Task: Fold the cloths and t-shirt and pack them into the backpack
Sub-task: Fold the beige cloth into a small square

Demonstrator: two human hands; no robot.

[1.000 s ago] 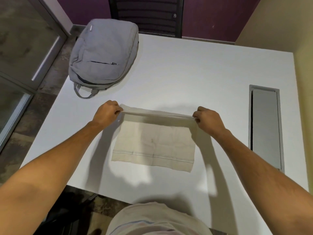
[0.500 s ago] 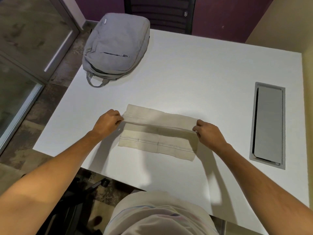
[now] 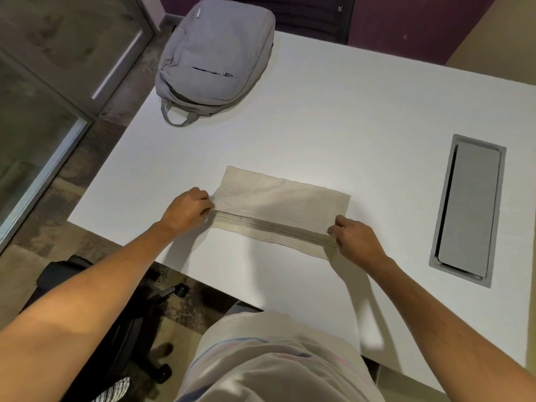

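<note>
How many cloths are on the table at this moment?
1: a beige cloth lies folded near the table's front edge, pinched at its ends by the left hand and right hand. No others show.

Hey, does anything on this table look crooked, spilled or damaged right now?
Nothing stands out. The beige cloth lies half folded, left hand and right hand pinching its ends. The grey backpack lies flat at the table corner, front pocket zipped.

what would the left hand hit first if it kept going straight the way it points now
Probably only the cream cloth it pinches: the left hand points right along the table; beyond that, the right hand.
</note>
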